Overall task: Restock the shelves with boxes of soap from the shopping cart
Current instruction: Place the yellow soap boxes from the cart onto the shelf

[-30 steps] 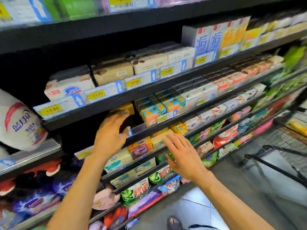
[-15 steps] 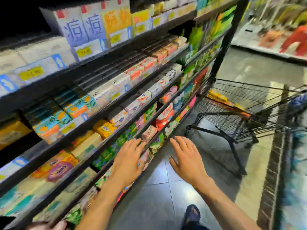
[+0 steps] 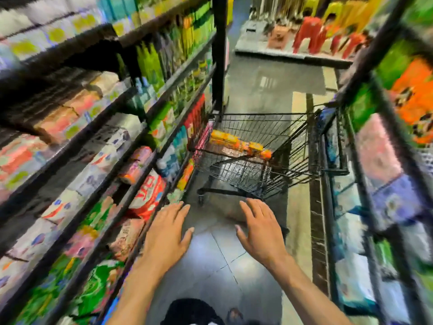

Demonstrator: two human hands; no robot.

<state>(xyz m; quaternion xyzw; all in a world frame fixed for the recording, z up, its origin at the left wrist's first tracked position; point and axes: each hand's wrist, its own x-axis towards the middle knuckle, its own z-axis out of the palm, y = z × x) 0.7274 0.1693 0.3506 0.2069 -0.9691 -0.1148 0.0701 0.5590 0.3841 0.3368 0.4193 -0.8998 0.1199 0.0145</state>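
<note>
Both hands empty, fingers spread: left hand (image 3: 167, 233) at 7 o'clock, right hand (image 3: 260, 231) at 5. Orange-yellow soap boxes (image 3: 236, 143) lie in the cart (image 3: 269, 127) at 12, well apart from your hands.

Risk: the view is heavily blurred. Reach fast and you may snag the cart wire or clip the shelves (image 3: 219, 66) at 9.

Half a second ago the cart sat at 3; now it is dead ahead.

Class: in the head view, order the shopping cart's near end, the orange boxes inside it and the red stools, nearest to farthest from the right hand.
1. Shopping cart, near end, just beyond the right hand.
2. Orange boxes, deeper in, cart's left side.
3. Red stools, far aisle end.
</note>
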